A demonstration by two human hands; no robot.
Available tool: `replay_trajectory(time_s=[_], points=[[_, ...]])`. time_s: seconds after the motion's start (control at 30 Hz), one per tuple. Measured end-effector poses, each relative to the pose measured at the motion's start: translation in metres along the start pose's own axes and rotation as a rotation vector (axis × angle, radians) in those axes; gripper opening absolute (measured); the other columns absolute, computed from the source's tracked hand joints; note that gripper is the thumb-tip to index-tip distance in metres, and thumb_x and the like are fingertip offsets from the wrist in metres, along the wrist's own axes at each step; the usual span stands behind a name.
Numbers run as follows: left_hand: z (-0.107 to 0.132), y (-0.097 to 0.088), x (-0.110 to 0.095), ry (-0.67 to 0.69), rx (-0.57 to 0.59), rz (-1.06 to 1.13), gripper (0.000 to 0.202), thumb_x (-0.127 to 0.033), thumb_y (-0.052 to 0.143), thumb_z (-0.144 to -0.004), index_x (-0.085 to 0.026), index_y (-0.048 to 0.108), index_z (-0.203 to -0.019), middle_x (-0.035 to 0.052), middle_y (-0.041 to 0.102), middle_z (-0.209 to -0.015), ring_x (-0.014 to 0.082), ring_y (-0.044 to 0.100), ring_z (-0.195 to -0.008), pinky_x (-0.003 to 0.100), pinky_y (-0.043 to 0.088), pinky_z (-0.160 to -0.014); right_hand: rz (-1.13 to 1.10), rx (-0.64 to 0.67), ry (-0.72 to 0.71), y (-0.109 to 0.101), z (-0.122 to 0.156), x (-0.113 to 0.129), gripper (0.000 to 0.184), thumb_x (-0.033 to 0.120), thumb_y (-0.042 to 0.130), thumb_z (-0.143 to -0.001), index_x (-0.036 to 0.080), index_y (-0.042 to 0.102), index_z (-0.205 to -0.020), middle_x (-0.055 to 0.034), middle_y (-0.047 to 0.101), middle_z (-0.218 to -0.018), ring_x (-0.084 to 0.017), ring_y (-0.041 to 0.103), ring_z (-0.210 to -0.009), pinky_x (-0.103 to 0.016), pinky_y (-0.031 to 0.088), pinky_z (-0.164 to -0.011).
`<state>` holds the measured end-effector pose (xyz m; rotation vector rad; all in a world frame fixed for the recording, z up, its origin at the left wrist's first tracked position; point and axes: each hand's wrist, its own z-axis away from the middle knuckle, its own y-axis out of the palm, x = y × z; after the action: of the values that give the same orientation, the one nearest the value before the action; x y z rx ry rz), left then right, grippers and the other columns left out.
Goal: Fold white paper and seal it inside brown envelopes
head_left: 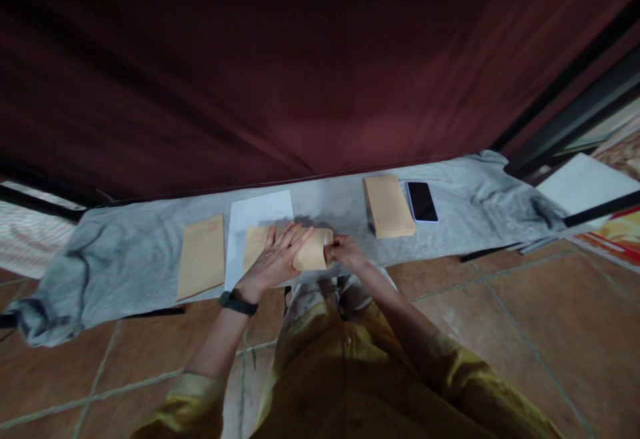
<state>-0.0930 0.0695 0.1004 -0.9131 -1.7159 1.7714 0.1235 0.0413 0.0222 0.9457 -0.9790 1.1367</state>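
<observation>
A brown paper envelope [313, 252] lies across a white sheet of paper [270, 205] on a grey cloth. My left hand [280, 255] rests flat on the envelope, fingers spread, a dark watch on its wrist. At the envelope's open right end, my right hand [343, 250] has its fingers bent around the edge of the mouth. Some fingertips are hidden there. Left of the white paper is another brown envelope [201, 259]. A stack of brown envelopes [389, 205] sits to the right of my right hand.
A phone [423, 201] with a dark screen lies beside the stack. Grey cloth [480, 205] covers the narrow bench, bunched at both ends. A dark red curtain [320, 79] hangs behind it. Dark metal bars [575, 72] stand at the right, and tiled floor [475, 319] shows below.
</observation>
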Motion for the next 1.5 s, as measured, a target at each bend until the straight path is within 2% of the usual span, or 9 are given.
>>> replay_trajectory(time_s=[0.2, 0.43, 0.57, 0.67, 0.8, 0.93, 1.17, 1.37, 1.5], points=[[-0.013, -0.001, -0.012, -0.046, -0.103, 0.088, 0.104, -0.025, 0.075, -0.079, -0.026, 0.014, -0.163, 0.0166, 0.018, -0.169, 0.0365, 0.015, -0.156, 0.062, 0.011, -0.123, -0.111, -0.034, 0.068, -0.015, 0.012, 0.015, 0.010, 0.022, 0.063, -0.061, 0.019, 0.067, -0.069, 0.0030, 0.066, -0.061, -0.014, 0.058, -0.058, -0.023, 0.046, -0.055], [-0.002, 0.034, -0.051, -0.308, -0.382, 0.485, 0.091, -0.029, 0.066, -0.089, -0.029, 0.013, -0.163, 0.0128, 0.016, -0.168, 0.0314, 0.017, -0.156, 0.053, 0.027, -0.123, -0.191, -0.137, 0.096, -0.017, 0.013, 0.014, 0.009, 0.025, 0.062, -0.059, 0.022, 0.064, -0.067, 0.0024, 0.067, -0.062, -0.013, 0.059, -0.057, -0.022, 0.044, -0.052], [0.006, 0.062, -0.074, -0.556, -0.507, 0.811, 0.085, -0.035, 0.066, -0.089, -0.030, 0.019, -0.161, 0.0130, 0.030, -0.160, 0.0287, 0.033, -0.149, 0.047, 0.041, -0.115, -0.224, -0.165, 0.110, -0.014, 0.011, 0.011, 0.009, 0.025, 0.063, -0.058, 0.023, 0.065, -0.067, 0.0024, 0.069, -0.063, -0.014, 0.060, -0.057, -0.022, 0.045, -0.052], [0.009, 0.075, -0.088, -0.726, -0.477, 1.113, 0.082, -0.039, 0.066, -0.089, -0.030, 0.023, -0.159, 0.0125, 0.045, -0.151, 0.0255, 0.052, -0.135, 0.041, 0.051, -0.104, -0.254, -0.169, 0.106, -0.013, 0.011, 0.009, 0.010, 0.025, 0.064, -0.058, 0.023, 0.067, -0.067, 0.0031, 0.069, -0.063, -0.013, 0.059, -0.057, -0.022, 0.046, -0.052], [0.001, 0.076, -0.103, -0.853, -0.451, 1.584, 0.077, -0.037, 0.073, -0.085, -0.026, 0.037, -0.152, 0.0095, 0.068, -0.123, 0.0201, 0.068, -0.112, 0.038, 0.053, -0.101, -0.281, -0.170, 0.092, -0.013, 0.014, 0.008, 0.011, 0.025, 0.065, -0.056, 0.023, 0.067, -0.067, 0.0034, 0.068, -0.061, -0.012, 0.057, -0.054, -0.022, 0.045, -0.050], [-0.016, 0.070, -0.111, -0.941, -0.438, 1.939, 0.061, -0.030, 0.083, -0.076, -0.021, 0.057, -0.130, 0.0083, 0.075, -0.104, 0.0194, 0.074, -0.092, 0.035, 0.058, -0.090, -0.305, -0.164, 0.071, -0.012, 0.020, 0.009, 0.015, 0.028, 0.067, -0.055, 0.021, 0.066, -0.068, 0.0018, 0.068, -0.062, -0.012, 0.056, -0.052, -0.022, 0.044, -0.049], [-0.036, 0.071, -0.109, -0.971, -0.456, 1.989, 0.040, -0.029, 0.084, -0.072, -0.019, 0.063, -0.105, 0.0061, 0.075, -0.102, 0.0199, 0.076, -0.085, 0.032, 0.059, -0.078, -0.344, -0.165, 0.050, -0.014, 0.026, 0.007, 0.017, 0.030, 0.068, -0.054, 0.021, 0.065, -0.068, 0.0026, 0.066, -0.060, -0.011, 0.055, -0.050, -0.022, 0.045, -0.049], [-0.047, 0.071, -0.110, -0.934, -0.535, 1.828, 0.041, -0.023, 0.081, -0.069, -0.017, 0.065, -0.106, 0.0069, 0.075, -0.101, 0.0173, 0.071, -0.079, 0.027, 0.057, -0.067, -0.357, -0.208, 0.034, -0.016, 0.026, 0.000, 0.019, 0.031, 0.071, -0.055, 0.021, 0.064, -0.070, 0.0033, 0.068, -0.064, -0.012, 0.058, -0.058, -0.022, 0.046, -0.054], [-0.054, 0.059, -0.110, -0.815, -0.507, 1.555, 0.040, -0.022, 0.072, -0.079, -0.019, 0.063, -0.117, 0.0089, 0.074, -0.107, 0.0206, 0.070, -0.084, 0.027, 0.055, -0.064, -0.386, -0.219, 0.010, -0.019, 0.027, -0.004, 0.022, 0.033, 0.073, -0.057, 0.022, 0.064, -0.074, 0.0024, 0.071, -0.074, -0.013, 0.059, -0.062, -0.022, 0.047, -0.056]])
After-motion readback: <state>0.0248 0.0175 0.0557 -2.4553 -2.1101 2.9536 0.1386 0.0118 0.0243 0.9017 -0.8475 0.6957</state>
